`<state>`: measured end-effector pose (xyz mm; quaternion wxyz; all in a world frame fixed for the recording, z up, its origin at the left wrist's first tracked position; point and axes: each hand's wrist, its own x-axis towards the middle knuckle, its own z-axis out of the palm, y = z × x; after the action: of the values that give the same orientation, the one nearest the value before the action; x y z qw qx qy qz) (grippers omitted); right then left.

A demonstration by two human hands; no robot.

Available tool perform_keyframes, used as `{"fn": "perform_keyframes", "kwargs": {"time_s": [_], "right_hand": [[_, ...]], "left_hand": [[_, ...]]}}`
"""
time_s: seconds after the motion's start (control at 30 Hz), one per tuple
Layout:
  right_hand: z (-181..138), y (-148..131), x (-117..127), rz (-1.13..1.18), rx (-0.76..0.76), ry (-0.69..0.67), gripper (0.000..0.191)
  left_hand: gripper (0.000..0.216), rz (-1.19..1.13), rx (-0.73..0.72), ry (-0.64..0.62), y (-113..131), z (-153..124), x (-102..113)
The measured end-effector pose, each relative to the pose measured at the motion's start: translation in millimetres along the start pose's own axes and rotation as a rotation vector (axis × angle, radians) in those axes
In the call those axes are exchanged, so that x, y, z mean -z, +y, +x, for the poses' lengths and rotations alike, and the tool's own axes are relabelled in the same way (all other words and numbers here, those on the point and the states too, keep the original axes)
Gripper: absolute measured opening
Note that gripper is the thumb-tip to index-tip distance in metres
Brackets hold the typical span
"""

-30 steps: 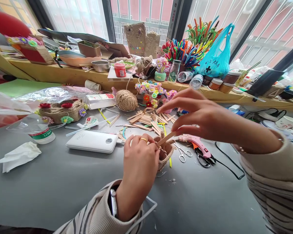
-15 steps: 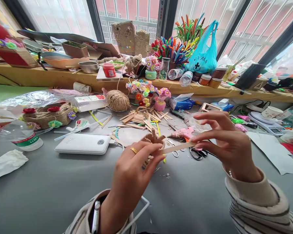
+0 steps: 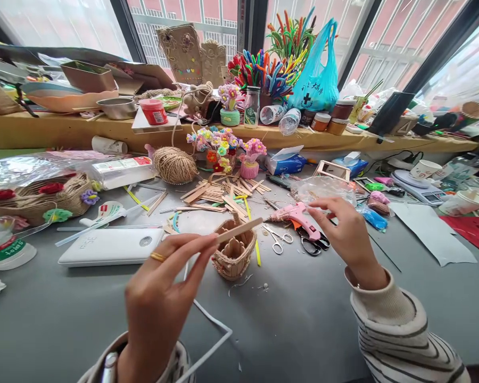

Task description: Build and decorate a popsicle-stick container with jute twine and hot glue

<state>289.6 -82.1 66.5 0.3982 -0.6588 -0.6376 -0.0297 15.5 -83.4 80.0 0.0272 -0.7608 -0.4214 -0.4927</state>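
My left hand [image 3: 163, 287] pinches one end of a flat wooden craft stick [image 3: 239, 230], holding it above a small twine-wrapped basket [image 3: 233, 255] that stands on the grey table [image 3: 83, 314]. My right hand [image 3: 345, 234] hangs just right of the pink glue gun [image 3: 299, 215], fingers curled and apart, nothing in it. Its fingertips are close to the gun's handle. Small scissors [image 3: 277, 239] and black-handled scissors [image 3: 315, 242] lie between the basket and my right hand.
A pile of wooden sticks [image 3: 223, 194], a twine ball [image 3: 174, 165] and pipe-cleaner flower pots [image 3: 223, 149] lie behind the basket. A white power bank [image 3: 112, 246] rests at left, with a woven basket [image 3: 35, 199]. A cluttered wooden shelf [image 3: 64, 133] runs along the window.
My right hand let go of the stick and moved right toward the glue gun. My left hand now holds the stick alone, and the small basket stands free on the table.
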Motion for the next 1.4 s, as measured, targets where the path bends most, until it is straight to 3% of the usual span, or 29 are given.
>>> {"fn": "perform_keyframes", "kwargs": {"time_s": [0.1, 0.27, 0.5, 0.67, 0.8, 0.9, 1.0, 1.17, 1.27, 1.4], "right_hand": [[2, 23, -13, -0.34, -0.089, -0.154, 0.035], [8, 33, -36, -0.519, -0.218, -0.446, 0.041], [11, 34, -50, -0.478, -0.295, -0.476, 0.03], [9, 35, -48, -0.412, -0.407, -0.364, 0.035], [14, 34, -34, -0.36, -0.447, -0.222, 0.043], [16, 26, -16, -0.274, -0.437, -0.056, 0.051], [11, 3, 0, -0.195, -0.317, 0.141, 0.056], [-6, -44, 5, -0.291, -0.021, 0.291, 0.047], [-15, -56, 0, -0.368, 0.14, 0.326, 0.036], [-21, -58, -6, -0.408, 0.235, 0.336, 0.03]], "left_hand": [[0.015, 0.041, 0.133, 0.006, -6, 2, 7], [0.012, 0.034, 0.207, 0.016, -12, 5, 11], [0.022, -0.166, 0.461, 0.05, -23, -3, 10], [0.034, -0.268, 0.588, 0.133, -27, -5, 9], [0.03, -0.297, 0.552, 0.124, -20, -4, 2], [0.032, -0.302, 0.429, 0.13, -13, -4, -6], [0.042, -0.262, 0.289, 0.131, -7, -4, -12], [0.047, -0.133, 0.16, 0.12, 2, -6, -16], [0.049, -0.122, 0.136, 0.119, 7, -7, -16], [0.05, -0.113, 0.128, 0.12, 11, -7, -14]]}}
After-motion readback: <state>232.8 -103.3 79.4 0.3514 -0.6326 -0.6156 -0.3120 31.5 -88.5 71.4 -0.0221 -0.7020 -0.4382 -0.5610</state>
